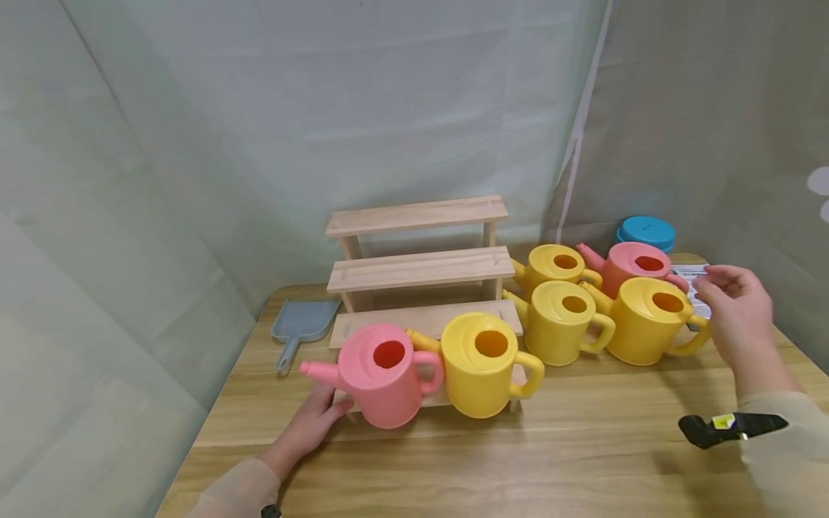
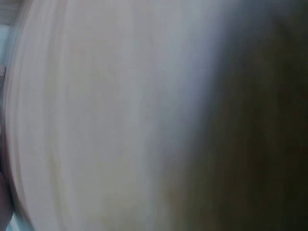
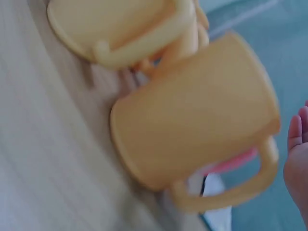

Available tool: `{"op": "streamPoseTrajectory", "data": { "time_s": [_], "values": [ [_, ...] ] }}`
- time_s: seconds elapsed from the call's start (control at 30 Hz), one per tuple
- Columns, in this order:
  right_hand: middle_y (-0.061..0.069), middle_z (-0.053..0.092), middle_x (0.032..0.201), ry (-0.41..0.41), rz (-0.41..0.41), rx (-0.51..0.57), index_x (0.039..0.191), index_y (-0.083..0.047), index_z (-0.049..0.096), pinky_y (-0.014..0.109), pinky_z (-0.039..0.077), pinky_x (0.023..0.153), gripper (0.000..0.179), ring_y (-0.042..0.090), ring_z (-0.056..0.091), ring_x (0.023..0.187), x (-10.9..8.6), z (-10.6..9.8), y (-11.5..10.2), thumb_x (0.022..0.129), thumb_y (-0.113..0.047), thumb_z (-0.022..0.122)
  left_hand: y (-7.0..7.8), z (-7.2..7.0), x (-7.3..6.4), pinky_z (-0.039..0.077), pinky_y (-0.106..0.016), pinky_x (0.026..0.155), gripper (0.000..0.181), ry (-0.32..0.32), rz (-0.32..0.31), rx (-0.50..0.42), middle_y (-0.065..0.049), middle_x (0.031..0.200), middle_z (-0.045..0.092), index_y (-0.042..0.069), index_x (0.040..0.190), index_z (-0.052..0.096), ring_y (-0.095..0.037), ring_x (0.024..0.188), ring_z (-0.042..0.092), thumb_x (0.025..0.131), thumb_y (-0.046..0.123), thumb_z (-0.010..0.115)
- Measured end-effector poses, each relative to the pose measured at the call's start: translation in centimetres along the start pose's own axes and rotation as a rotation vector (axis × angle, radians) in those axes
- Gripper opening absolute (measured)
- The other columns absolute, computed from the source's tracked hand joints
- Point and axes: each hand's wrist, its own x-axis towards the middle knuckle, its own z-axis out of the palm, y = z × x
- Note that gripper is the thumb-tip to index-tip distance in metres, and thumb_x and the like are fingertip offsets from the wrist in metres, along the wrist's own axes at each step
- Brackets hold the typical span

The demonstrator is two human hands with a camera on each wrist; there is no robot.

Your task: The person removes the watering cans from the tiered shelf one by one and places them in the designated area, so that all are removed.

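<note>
A pink watering can [image 1: 387, 381] and a yellow watering can [image 1: 481, 370] stand side by side on the lowest step of a stepped wooden stand [image 1: 421, 267], spouts to the left. My left hand [image 1: 314, 421] holds the left end of that step, thumb at its front edge; the pink can's spout partly covers the fingers. At the right, my right hand [image 1: 741, 309] hovers with loosely bent fingers and nothing in it. Closest to it is the handle side of another yellow watering can [image 3: 192, 118]. The left wrist view is mostly blurred pale surface.
Right of the stand, two more yellow watering cans [image 1: 560, 324] and a pink watering can [image 1: 637, 266] crowd beside the nearest one. Behind them sits a blue round lid [image 1: 646, 232]. A grey dustpan [image 1: 304, 321] lies left of the stand. Pale curtains hang behind the table.
</note>
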Motion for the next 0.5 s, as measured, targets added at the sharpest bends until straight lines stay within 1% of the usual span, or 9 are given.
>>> {"op": "streamPoseTrajectory", "data": {
  "time_s": [0.07, 0.13, 0.2, 0.33, 0.43, 0.47, 0.5],
  "values": [
    [-0.011, 0.046, 0.101, -0.041, -0.032, -0.145, 0.113, -0.033, 0.048, 0.004, 0.040, 0.069, 0.025, 0.001, 0.046, 0.089, -0.1, 0.7, -1.0, 0.090, -0.038, 0.057, -0.1, 0.1, 0.1, 0.030, -0.056, 0.101, 0.046, -0.004, 0.012, -0.004, -0.012, 0.141, 0.043, 0.013, 0.136, 0.044, -0.032, 0.131, 0.035, 0.093, 0.021, 0.057],
    [-0.010, 0.045, 0.103, -0.088, -0.073, -0.198, 0.116, -0.032, 0.047, 0.004, 0.041, 0.071, 0.029, 0.002, 0.045, 0.091, -0.2, 1.4, -1.8, 0.090, -0.040, 0.057, -0.2, 0.1, 0.1, 0.030, -0.056, 0.101, 0.046, -0.008, 0.021, -0.008, -0.012, 0.141, 0.043, 0.013, 0.136, 0.044, -0.031, 0.131, 0.035, 0.093, 0.021, 0.057],
    [-0.009, 0.045, 0.104, -0.145, -0.116, -0.225, 0.119, -0.030, 0.046, 0.005, 0.042, 0.072, 0.032, 0.003, 0.045, 0.092, -0.3, 2.2, -2.4, 0.090, -0.041, 0.056, -0.2, 0.1, 0.1, 0.030, -0.055, 0.101, 0.046, -0.011, 0.024, -0.005, -0.011, 0.141, 0.042, 0.014, 0.136, 0.044, -0.031, 0.131, 0.035, 0.093, 0.021, 0.057],
    [-0.008, 0.048, 0.105, -0.236, -0.202, -0.234, 0.121, -0.026, 0.046, 0.007, 0.042, 0.073, 0.031, 0.004, 0.047, 0.093, -0.5, 4.0, -3.3, 0.093, -0.034, 0.055, -0.3, 0.0, 0.1, 0.030, -0.055, 0.101, 0.045, -0.011, 0.022, 0.005, -0.010, 0.141, 0.042, 0.015, 0.137, 0.044, -0.030, 0.131, 0.035, 0.094, 0.021, 0.057],
    [-0.006, 0.050, 0.106, -0.301, -0.253, -0.227, 0.124, -0.017, 0.047, 0.007, 0.041, 0.076, 0.034, 0.005, 0.047, 0.095, -0.8, 5.5, -4.0, 0.094, -0.031, 0.055, -0.4, 0.0, 0.0, 0.030, -0.055, 0.101, 0.045, -0.011, 0.020, 0.009, -0.009, 0.142, 0.042, 0.016, 0.137, 0.043, -0.030, 0.131, 0.035, 0.094, 0.022, 0.056],
    [-0.004, 0.051, 0.105, -0.323, -0.284, -0.232, 0.124, -0.013, 0.048, 0.008, 0.041, 0.077, 0.034, 0.007, 0.048, 0.095, -0.9, 6.1, -4.2, 0.094, -0.029, 0.055, -0.4, 0.0, 0.0, 0.030, -0.055, 0.101, 0.045, -0.011, 0.020, 0.011, -0.009, 0.142, 0.042, 0.015, 0.137, 0.043, -0.030, 0.131, 0.035, 0.094, 0.022, 0.056],
    [-0.003, 0.051, 0.105, -0.350, -0.295, -0.238, 0.124, -0.011, 0.048, 0.009, 0.041, 0.077, 0.035, 0.009, 0.048, 0.094, -1.0, 6.6, -4.4, 0.094, -0.028, 0.056, -0.5, 0.0, 0.0, 0.031, -0.056, 0.101, 0.045, -0.010, 0.021, 0.012, -0.009, 0.142, 0.042, 0.015, 0.137, 0.043, -0.030, 0.131, 0.035, 0.094, 0.021, 0.056]
  ]
}}
